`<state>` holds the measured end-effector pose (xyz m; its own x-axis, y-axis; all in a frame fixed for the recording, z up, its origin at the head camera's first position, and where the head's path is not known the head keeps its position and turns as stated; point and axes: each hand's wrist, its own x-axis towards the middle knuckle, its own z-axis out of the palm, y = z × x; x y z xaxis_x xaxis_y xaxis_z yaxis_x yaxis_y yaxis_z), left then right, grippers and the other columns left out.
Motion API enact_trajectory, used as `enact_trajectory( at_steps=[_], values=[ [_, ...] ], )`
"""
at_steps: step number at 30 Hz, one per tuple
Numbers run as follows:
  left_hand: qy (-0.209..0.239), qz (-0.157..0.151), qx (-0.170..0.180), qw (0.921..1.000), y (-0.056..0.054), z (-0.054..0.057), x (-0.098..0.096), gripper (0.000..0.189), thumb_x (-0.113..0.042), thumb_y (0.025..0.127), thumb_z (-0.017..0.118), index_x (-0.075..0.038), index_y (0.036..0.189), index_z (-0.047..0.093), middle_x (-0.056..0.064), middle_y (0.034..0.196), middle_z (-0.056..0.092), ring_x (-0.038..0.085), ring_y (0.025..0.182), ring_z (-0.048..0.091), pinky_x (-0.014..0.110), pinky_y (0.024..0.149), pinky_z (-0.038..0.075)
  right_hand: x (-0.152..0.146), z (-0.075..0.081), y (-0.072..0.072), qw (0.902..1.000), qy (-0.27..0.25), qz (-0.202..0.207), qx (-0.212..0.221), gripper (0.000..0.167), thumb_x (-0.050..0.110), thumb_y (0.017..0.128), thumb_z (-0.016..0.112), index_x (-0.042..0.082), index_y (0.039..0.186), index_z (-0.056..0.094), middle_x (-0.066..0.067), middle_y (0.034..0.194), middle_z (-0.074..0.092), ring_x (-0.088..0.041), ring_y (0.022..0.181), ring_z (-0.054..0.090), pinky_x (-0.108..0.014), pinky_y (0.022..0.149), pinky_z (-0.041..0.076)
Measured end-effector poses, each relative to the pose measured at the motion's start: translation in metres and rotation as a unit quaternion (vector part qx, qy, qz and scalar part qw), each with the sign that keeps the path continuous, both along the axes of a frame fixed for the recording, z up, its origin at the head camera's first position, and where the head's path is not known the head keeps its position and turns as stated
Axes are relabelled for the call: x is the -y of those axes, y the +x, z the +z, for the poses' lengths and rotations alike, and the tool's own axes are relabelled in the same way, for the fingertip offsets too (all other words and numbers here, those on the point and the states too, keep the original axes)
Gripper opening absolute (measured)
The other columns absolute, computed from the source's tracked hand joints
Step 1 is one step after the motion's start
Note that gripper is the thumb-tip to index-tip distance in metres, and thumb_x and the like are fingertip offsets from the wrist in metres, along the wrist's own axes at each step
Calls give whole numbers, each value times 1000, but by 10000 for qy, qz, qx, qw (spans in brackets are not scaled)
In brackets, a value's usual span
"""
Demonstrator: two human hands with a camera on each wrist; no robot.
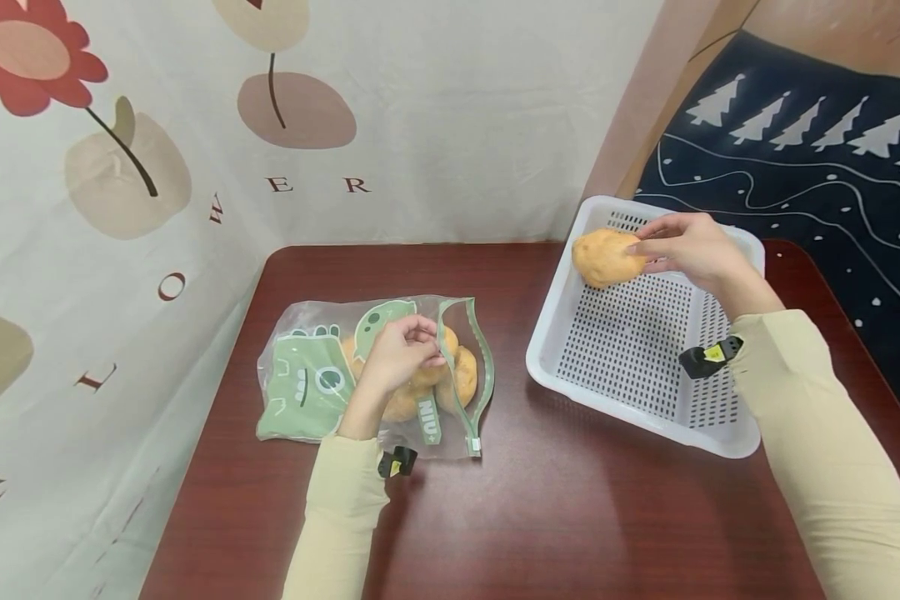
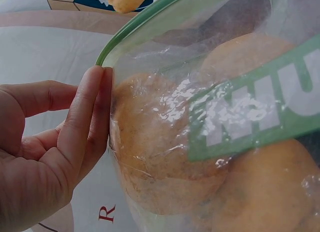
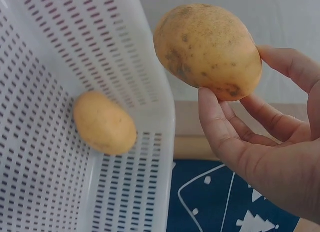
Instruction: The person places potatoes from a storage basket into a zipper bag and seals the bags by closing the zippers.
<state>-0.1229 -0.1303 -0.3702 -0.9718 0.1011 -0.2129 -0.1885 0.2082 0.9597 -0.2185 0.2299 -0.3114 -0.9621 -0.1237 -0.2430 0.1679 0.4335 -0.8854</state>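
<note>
My left hand (image 1: 405, 354) pinches the upper edge of a clear zip bag (image 2: 145, 52) with green cartoon print, its fingertips right at the green zip strip. The bag lies on its side with its mouth toward the right. Several potatoes (image 1: 465, 377) show through its plastic. Over the white basket, my right hand (image 1: 686, 246) holds a potato (image 3: 210, 49) between thumb and fingers, above the far left corner in the head view. Another potato (image 3: 104, 123) lies inside the basket in the right wrist view; the held one hides it in the head view.
The white perforated basket (image 1: 555, 367) stands at the right of the dark red table (image 1: 525, 517). A pale printed cloth (image 1: 480, 125) hangs behind and to the left. Dark blue cloth with white trees (image 1: 780, 179) is at the back right.
</note>
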Motion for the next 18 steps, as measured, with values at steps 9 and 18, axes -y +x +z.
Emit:
enact_trajectory(
  at_steps=[9,18],
  values=[
    [-24,40,12,10000,1,0,0,19,13,79,50,12,97,53,12,81,53,11,64,59,25,66,59,17,7,8,9999,40,86,40,48,19,80,71,-6,116,50,-10,106,51,-7,79,60,-24,75,57],
    [-39,55,-10,10000,-1,-2,-2,18,13,79,49,12,96,53,11,78,53,11,62,59,25,66,59,32,8,14,9992,-319,227,-123,38,10,80,69,-9,109,53,-7,96,56,-11,78,62,-30,73,58]
  ],
)
